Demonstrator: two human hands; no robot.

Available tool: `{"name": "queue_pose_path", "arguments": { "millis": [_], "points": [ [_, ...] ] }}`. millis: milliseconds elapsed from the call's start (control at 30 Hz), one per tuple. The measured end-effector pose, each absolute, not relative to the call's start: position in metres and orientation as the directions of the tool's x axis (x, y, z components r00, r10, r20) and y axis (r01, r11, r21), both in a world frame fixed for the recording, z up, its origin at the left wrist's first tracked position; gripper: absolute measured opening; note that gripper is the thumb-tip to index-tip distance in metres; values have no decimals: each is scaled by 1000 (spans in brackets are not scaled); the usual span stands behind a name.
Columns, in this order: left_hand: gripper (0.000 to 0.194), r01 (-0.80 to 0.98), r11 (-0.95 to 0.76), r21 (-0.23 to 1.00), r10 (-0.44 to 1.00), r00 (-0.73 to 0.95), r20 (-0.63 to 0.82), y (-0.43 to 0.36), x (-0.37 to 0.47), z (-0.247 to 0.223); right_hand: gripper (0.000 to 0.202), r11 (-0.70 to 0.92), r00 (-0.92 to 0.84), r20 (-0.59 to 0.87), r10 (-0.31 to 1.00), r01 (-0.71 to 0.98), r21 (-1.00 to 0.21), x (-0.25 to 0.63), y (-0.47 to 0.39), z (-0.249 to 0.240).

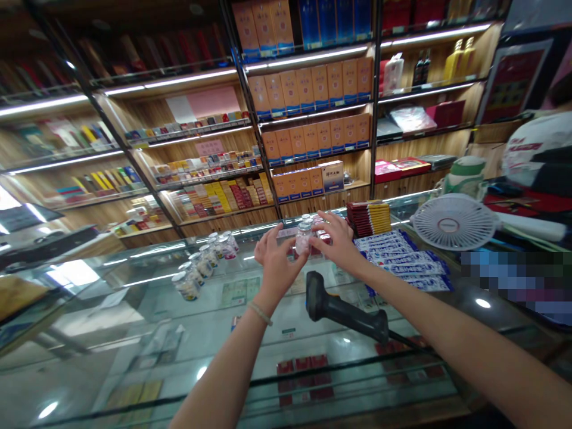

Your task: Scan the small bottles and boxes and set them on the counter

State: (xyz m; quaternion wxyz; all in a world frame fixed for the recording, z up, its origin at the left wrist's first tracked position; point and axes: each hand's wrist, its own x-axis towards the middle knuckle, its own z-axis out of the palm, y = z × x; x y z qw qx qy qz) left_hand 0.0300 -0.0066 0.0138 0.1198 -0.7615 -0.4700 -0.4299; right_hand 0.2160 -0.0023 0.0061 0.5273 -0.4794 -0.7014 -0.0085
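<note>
A small clear jar (304, 239) with a silvery lid stands on the glass counter between my two hands, its contents pale pink. My left hand (280, 262) is at its left, fingers apart and curved, the thumb near the jar's base. On the other side, my right hand (337, 241) has its fingers spread, with thumb and index fingertip against or very near the jar. More lidded jars stand just behind it, partly hidden by the right hand. Below the hands lies a black barcode scanner (344, 307) with its cable running right.
A row of white-lidded jars (203, 265) stands to the left. At right lie blue-and-white packets (404, 262), a stack of red and yellow packs (369, 218) and a white fan (453, 221). Shelves of orange boxes (313, 89) line the back. A person's white sleeve (538, 146) shows far right.
</note>
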Motion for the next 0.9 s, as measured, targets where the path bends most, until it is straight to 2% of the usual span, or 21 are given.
{"name": "queue_pose_path", "arguments": {
  "millis": [167, 300, 467, 900],
  "points": [
    [22, 809, -526, 264, 643, 175, 745, -3, 26, 13, 28, 518, -26, 726, 687, 719, -464, 220, 4, -2],
    [23, 805, -541, 242, 651, 220, 726, -4, 27, 11, 24, 525, -52, 729, 682, 728, -440, 220, 5, -5],
    [25, 809, -547, 215, 656, 255, 710, -4, 29, 6, 23, 518, 8, 742, 670, 711, -476, 220, 3, -3],
    [18, 826, -506, 247, 670, 197, 716, -6, 26, 8, 20, 522, 53, 773, 633, 708, -476, 219, 3, -9]
  ]
}}
